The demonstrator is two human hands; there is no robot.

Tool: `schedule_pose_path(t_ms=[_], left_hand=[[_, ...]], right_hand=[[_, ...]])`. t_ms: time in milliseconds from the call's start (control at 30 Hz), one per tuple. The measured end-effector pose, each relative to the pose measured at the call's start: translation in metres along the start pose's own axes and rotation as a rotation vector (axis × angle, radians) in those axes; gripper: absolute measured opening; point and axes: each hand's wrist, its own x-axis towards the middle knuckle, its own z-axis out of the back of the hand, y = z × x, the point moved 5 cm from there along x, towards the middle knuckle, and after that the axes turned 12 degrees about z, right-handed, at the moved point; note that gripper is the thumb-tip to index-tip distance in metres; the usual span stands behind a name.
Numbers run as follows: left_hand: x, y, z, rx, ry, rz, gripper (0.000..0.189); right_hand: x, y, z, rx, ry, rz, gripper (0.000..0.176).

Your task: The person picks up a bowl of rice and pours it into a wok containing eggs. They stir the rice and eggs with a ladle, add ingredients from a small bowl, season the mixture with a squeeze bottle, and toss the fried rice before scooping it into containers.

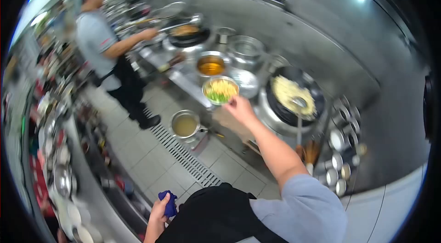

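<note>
My left hand [159, 207] is low in the view beside my black apron, closed around a bunched dark-blue cloth [169, 202]. My right arm reaches forward over the counter. At the near right rim of a metal bowl [205, 97], my right hand [240, 109] has its fingers pinched together on the edge. Yellow pieces [223, 88] and chopped green pieces [215, 96] fill that bowl. To the right, a black wok [308, 78] on a burner holds pale yellow food [287, 91]. A ladle [299, 103] rests in it, its handle toward me.
A pot of amber liquid [211, 66] stands behind the bowl. Another pot [185, 124] with cloudy liquid sits low, above the floor drain [183, 158]. Small containers [337, 139] line the right side. A co-worker [98, 36] handles a second wok [188, 39] at left.
</note>
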Motion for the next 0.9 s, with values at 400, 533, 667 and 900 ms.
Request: schedule_pose_path(t_ms=[400, 533, 667, 900], left_hand=[[0.02, -0.041, -0.15, 0.236, -0.047, -0.045, 0.047], [0.022, -0.036, -0.146, 0.197, -0.094, -0.025, 0.046], [0.025, -0.028, -0.137, 0.131, -0.091, 0.007, 0.046], [0.043, -0.03, -0.13, 0.144, -0.047, -0.004, 0.047]], right_hand=[[-0.045, -0.235, 0.21, 0.9, -0.695, -0.763, 0.044], [-0.05, -0.272, 0.235, 1.122, -0.727, -0.843, 0.044], [-0.024, -0.207, 0.295, 1.232, -0.634, -0.569, 0.04], [-0.077, -0.201, 0.325, 1.448, -0.559, -0.188, 0.043]])
